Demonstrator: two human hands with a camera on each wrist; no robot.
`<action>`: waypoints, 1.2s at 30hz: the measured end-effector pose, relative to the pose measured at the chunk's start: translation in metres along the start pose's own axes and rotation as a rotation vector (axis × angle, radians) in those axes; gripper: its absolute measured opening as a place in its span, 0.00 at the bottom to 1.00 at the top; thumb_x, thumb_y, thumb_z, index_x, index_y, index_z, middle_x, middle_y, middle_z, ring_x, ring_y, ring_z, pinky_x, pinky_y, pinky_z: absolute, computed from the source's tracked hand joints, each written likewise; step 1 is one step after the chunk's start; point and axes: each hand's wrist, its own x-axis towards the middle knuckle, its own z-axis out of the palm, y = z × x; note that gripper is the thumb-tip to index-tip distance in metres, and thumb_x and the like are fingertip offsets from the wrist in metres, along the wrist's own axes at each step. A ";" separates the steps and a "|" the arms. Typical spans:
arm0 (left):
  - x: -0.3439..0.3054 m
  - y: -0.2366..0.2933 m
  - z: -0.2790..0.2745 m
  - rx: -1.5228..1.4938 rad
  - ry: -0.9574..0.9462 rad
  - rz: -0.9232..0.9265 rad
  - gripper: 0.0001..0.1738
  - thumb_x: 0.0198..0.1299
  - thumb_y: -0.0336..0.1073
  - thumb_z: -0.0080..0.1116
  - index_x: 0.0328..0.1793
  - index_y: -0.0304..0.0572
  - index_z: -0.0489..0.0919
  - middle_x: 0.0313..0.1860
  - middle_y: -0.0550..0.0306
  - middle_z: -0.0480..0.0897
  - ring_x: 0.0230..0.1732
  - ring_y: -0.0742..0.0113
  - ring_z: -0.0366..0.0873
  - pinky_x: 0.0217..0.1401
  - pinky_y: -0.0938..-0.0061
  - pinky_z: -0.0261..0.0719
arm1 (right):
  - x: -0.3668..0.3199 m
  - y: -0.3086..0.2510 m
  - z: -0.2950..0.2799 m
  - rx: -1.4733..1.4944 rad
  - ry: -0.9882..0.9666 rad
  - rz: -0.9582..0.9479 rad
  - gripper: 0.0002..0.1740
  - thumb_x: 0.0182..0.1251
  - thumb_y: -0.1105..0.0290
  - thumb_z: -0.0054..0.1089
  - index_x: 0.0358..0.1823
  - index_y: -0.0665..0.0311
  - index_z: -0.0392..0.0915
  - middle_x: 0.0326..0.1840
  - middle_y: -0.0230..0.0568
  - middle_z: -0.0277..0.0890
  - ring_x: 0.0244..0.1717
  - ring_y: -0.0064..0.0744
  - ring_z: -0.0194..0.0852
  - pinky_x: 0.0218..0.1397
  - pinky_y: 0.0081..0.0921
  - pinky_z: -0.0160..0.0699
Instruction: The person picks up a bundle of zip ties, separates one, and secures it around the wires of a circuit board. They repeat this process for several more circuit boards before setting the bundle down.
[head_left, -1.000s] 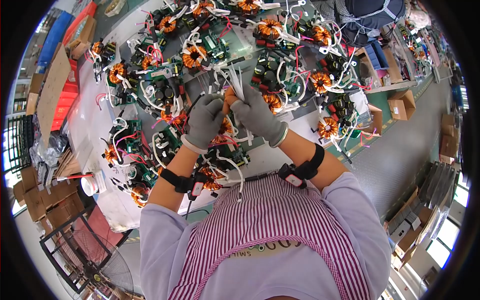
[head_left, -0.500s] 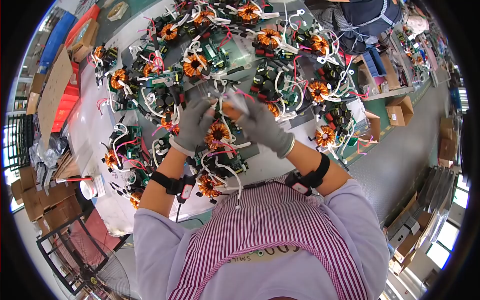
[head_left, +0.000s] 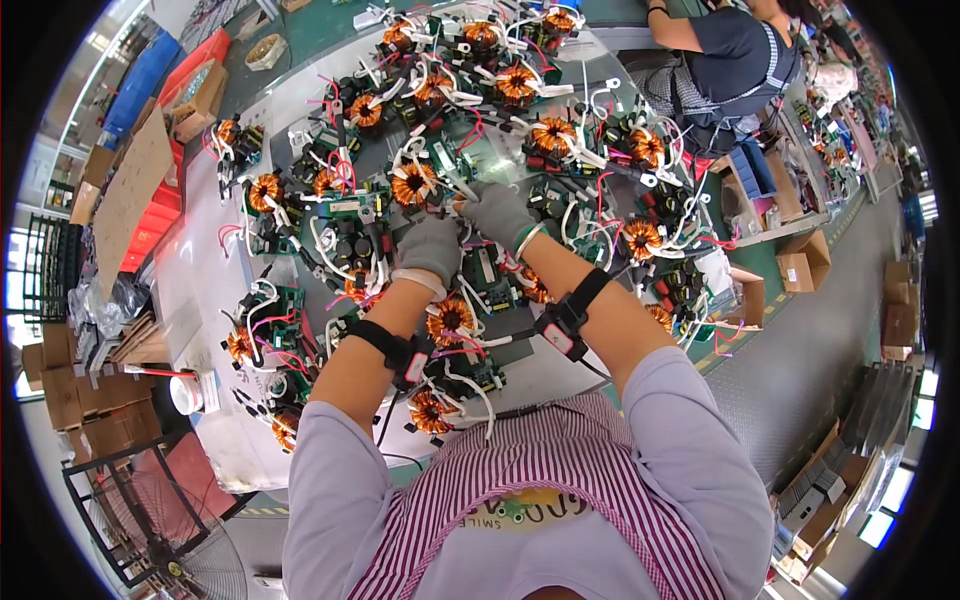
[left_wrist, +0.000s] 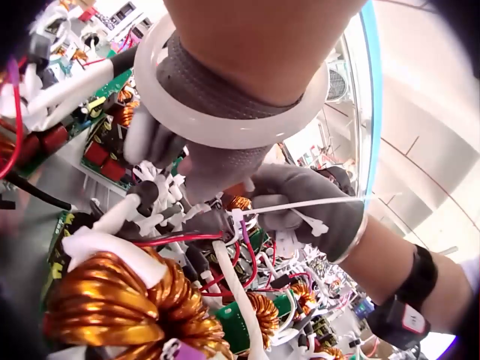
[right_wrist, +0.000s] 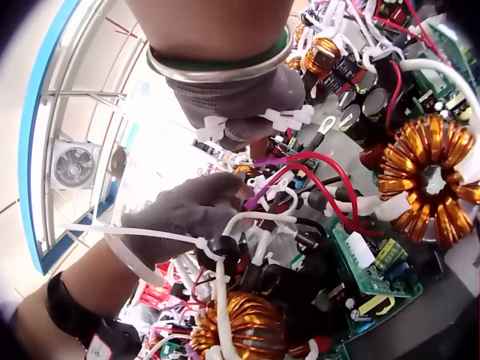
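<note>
In the head view the gloved left hand [head_left: 430,247] and right hand [head_left: 500,215] work close together over circuit boards with copper-wound coils [head_left: 413,185]. The right hand [right_wrist: 240,105] is curled round white cable ties, whose heads [right_wrist: 289,118] stick out in the right wrist view. Beside it, the left hand [right_wrist: 191,214] has its fingers bent at a bunch of red and white wires [right_wrist: 262,217]; its fingertips are partly hidden. One white cable tie [right_wrist: 150,233] lies at the wires, its tail pointing outward. In the left wrist view this tie [left_wrist: 300,204] crosses in front of the right hand [left_wrist: 319,206].
More boards with coils [head_left: 265,192] and loose wires cover much of the table [head_left: 190,330]. Another person [head_left: 735,50] is at the upper right. Cardboard boxes [head_left: 803,262] stand at the right, red bins [head_left: 150,235] at the left, and a fan [head_left: 165,530] at the lower left.
Both hands have moved forward and down to the wires from where they were held together, then apart, above the boards. The head view has shifted, showing more of the other person.
</note>
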 end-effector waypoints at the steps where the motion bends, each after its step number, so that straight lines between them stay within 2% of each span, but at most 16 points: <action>1: 0.000 0.001 0.003 -0.055 0.023 -0.028 0.15 0.55 0.34 0.48 0.47 0.44 0.77 0.44 0.46 0.79 0.46 0.51 0.78 0.47 0.59 0.76 | 0.002 -0.001 0.004 -0.069 0.024 -0.021 0.20 0.55 0.54 0.56 0.45 0.58 0.78 0.33 0.49 0.78 0.34 0.44 0.77 0.40 0.34 0.75; 4: 0.000 0.006 0.004 -0.083 -0.013 -0.151 0.14 0.55 0.36 0.48 0.45 0.44 0.79 0.43 0.45 0.79 0.47 0.51 0.77 0.48 0.61 0.76 | 0.011 0.004 0.017 -0.206 0.061 -0.060 0.20 0.56 0.57 0.56 0.46 0.61 0.76 0.28 0.51 0.77 0.29 0.44 0.76 0.36 0.33 0.73; 7: 0.007 0.003 0.030 -0.072 0.170 -0.123 0.18 0.57 0.37 0.47 0.53 0.47 0.75 0.47 0.43 0.77 0.47 0.47 0.76 0.49 0.58 0.73 | 0.016 0.011 0.021 -0.228 0.083 -0.073 0.21 0.56 0.56 0.56 0.45 0.64 0.75 0.30 0.53 0.77 0.31 0.48 0.76 0.39 0.35 0.74; 12: 0.019 -0.028 0.045 -0.689 0.104 0.077 0.20 0.55 0.38 0.51 0.54 0.42 0.74 0.42 0.48 0.80 0.42 0.53 0.78 0.45 0.64 0.73 | -0.002 0.007 0.010 -0.182 0.148 -0.104 0.22 0.55 0.56 0.55 0.44 0.68 0.74 0.35 0.55 0.76 0.31 0.50 0.76 0.40 0.35 0.74; 13: 0.018 -0.029 0.047 -0.777 0.104 0.098 0.20 0.55 0.37 0.53 0.54 0.41 0.74 0.41 0.50 0.80 0.40 0.55 0.78 0.44 0.65 0.73 | -0.004 0.003 0.004 -0.065 0.072 -0.018 0.20 0.54 0.58 0.59 0.41 0.68 0.74 0.31 0.50 0.76 0.28 0.42 0.76 0.33 0.31 0.74; 16: 0.012 -0.031 0.055 -1.656 -0.047 0.023 0.16 0.53 0.34 0.55 0.47 0.34 0.76 0.37 0.56 0.79 0.39 0.67 0.76 0.42 0.73 0.73 | -0.010 0.012 -0.012 0.329 -0.227 0.011 0.18 0.52 0.61 0.62 0.38 0.68 0.74 0.26 0.40 0.73 0.23 0.30 0.72 0.24 0.26 0.72; 17: 0.011 -0.036 0.055 -1.602 -0.103 0.050 0.16 0.53 0.34 0.54 0.47 0.33 0.76 0.37 0.57 0.79 0.38 0.69 0.75 0.42 0.75 0.72 | -0.007 0.021 -0.011 0.405 -0.293 0.025 0.20 0.51 0.63 0.64 0.43 0.66 0.73 0.24 0.35 0.70 0.20 0.23 0.67 0.19 0.20 0.69; 19: 0.007 -0.041 0.039 -1.488 -0.211 0.109 0.17 0.53 0.32 0.54 0.49 0.30 0.75 0.37 0.60 0.78 0.37 0.73 0.73 0.41 0.78 0.71 | -0.015 0.016 -0.013 0.324 -0.274 -0.029 0.22 0.49 0.61 0.64 0.43 0.67 0.74 0.24 0.39 0.73 0.20 0.26 0.70 0.21 0.23 0.71; 21: 0.005 -0.042 0.041 -1.538 -0.185 0.120 0.19 0.54 0.32 0.53 0.52 0.31 0.74 0.40 0.58 0.78 0.40 0.72 0.73 0.45 0.78 0.70 | -0.017 0.013 -0.014 0.228 -0.291 -0.068 0.25 0.49 0.58 0.63 0.46 0.66 0.73 0.27 0.44 0.76 0.20 0.29 0.73 0.22 0.25 0.73; 24: 0.004 -0.044 0.039 -1.464 -0.157 0.114 0.19 0.53 0.31 0.51 0.52 0.32 0.74 0.41 0.56 0.78 0.41 0.71 0.74 0.47 0.77 0.70 | -0.012 0.002 -0.020 -0.040 -0.410 -0.062 0.29 0.50 0.52 0.60 0.50 0.65 0.72 0.33 0.48 0.77 0.27 0.37 0.77 0.31 0.31 0.76; 25: 0.003 -0.042 0.038 -1.417 -0.153 0.110 0.18 0.53 0.31 0.51 0.51 0.32 0.75 0.41 0.55 0.78 0.41 0.71 0.74 0.48 0.77 0.70 | -0.019 -0.007 -0.023 -0.204 -0.368 -0.171 0.29 0.53 0.51 0.56 0.50 0.65 0.71 0.38 0.52 0.77 0.37 0.45 0.78 0.43 0.36 0.74; 28: 0.008 -0.037 0.021 -0.835 -0.066 0.177 0.18 0.51 0.31 0.51 0.48 0.36 0.78 0.42 0.52 0.79 0.42 0.65 0.76 0.49 0.76 0.69 | -0.020 -0.005 -0.011 -0.463 -0.190 -0.228 0.26 0.54 0.54 0.54 0.48 0.65 0.72 0.40 0.53 0.77 0.43 0.51 0.75 0.49 0.39 0.71; 29: 0.011 -0.037 0.022 -0.746 -0.070 0.170 0.17 0.50 0.32 0.52 0.47 0.37 0.78 0.43 0.51 0.79 0.42 0.62 0.76 0.49 0.74 0.70 | -0.021 -0.005 -0.009 -0.419 -0.160 -0.232 0.22 0.55 0.58 0.53 0.47 0.65 0.73 0.41 0.54 0.76 0.43 0.51 0.75 0.48 0.39 0.72; 31: 0.014 -0.037 0.023 -0.566 -0.077 0.148 0.16 0.49 0.33 0.53 0.45 0.40 0.79 0.44 0.49 0.78 0.43 0.56 0.76 0.48 0.71 0.71 | -0.019 -0.003 -0.005 -0.397 -0.159 -0.243 0.23 0.54 0.59 0.53 0.49 0.64 0.72 0.40 0.54 0.76 0.42 0.50 0.76 0.47 0.38 0.73; 34: -0.011 -0.027 0.019 -0.363 0.310 0.222 0.13 0.50 0.38 0.54 0.42 0.46 0.80 0.47 0.50 0.76 0.43 0.50 0.75 0.49 0.60 0.72 | -0.022 -0.001 -0.014 -0.148 -0.239 -0.188 0.26 0.53 0.57 0.57 0.51 0.64 0.72 0.40 0.55 0.76 0.38 0.48 0.77 0.43 0.35 0.74; 36: -0.020 -0.025 0.020 -0.401 0.444 0.124 0.12 0.51 0.36 0.54 0.40 0.42 0.79 0.47 0.51 0.75 0.44 0.51 0.74 0.46 0.62 0.72 | -0.028 -0.005 -0.023 0.046 -0.335 -0.062 0.27 0.52 0.55 0.58 0.50 0.64 0.72 0.40 0.56 0.76 0.37 0.48 0.77 0.43 0.34 0.74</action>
